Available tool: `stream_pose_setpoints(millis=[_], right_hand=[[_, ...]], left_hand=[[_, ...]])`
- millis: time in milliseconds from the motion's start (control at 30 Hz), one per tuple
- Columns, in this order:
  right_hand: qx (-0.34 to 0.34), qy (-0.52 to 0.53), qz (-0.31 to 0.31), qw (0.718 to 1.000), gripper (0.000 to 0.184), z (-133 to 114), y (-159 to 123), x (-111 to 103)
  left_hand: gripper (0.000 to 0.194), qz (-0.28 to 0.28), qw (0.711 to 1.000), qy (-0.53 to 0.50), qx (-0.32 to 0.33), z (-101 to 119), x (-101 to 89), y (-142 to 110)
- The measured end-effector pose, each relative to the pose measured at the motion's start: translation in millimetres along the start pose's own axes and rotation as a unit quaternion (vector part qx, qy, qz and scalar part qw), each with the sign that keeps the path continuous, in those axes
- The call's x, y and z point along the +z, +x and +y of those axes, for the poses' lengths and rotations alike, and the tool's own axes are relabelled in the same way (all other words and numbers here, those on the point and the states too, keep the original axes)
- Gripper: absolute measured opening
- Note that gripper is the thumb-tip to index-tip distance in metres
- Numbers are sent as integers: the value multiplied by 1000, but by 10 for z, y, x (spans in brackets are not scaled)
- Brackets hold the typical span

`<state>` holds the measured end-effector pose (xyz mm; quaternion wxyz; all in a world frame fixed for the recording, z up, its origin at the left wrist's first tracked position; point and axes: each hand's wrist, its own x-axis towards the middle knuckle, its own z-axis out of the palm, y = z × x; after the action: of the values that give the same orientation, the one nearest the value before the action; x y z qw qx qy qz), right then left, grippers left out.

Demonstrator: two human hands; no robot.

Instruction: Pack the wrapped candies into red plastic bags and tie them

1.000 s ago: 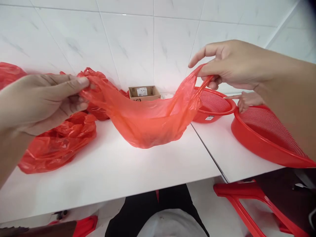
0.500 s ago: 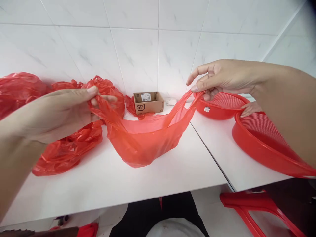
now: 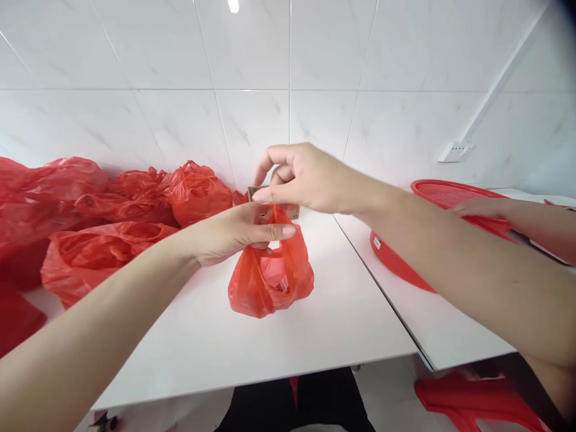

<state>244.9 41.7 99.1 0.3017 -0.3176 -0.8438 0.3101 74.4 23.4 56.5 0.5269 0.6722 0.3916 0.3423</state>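
A small red plastic bag (image 3: 292,273) hangs above the white table in the middle of the head view, with something pinkish inside that I cannot make out. My left hand (image 3: 243,231) is closed round one side at its handles, the thumb pointing right. Just above, my right hand (image 3: 301,183) pinches a handle strip between thumb and fingers. The two hands are close together, and part of the handles is hidden behind them.
Several filled red plastic bags (image 3: 198,195) crowd the left of the white table (image 3: 252,354). A cardboard box (image 3: 291,211) stands behind my hands. At right, another person's hand (image 3: 481,207) is at the red mesh baskets (image 3: 459,191). A red stool (image 3: 472,399) stands below.
My hands, wide apart before with the bag stretched between them, have come together in the middle. The bag now hangs narrow, its handles gathered. The view has tilted up a little.
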Motion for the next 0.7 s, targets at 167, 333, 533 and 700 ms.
stream_pose_setpoints(millis=[167, 333, 533, 700], right_hand=[[-52, 38, 47, 997, 17, 280, -27, 118], [-13, 62, -10, 998, 22, 660, -159, 101], [-105, -37, 167, 980, 18, 679, -227, 264], [-198, -44, 149, 968, 23, 436, -449, 403]], left_hand=[[34, -17, 998, 5, -61, -156, -58, 46], [37, 24, 996, -28, -79, -274, -118, 36], [30, 25, 996, -53, -60, -289, -94, 64], [23, 20, 1000, -21, -5, -324, -165, 46]])
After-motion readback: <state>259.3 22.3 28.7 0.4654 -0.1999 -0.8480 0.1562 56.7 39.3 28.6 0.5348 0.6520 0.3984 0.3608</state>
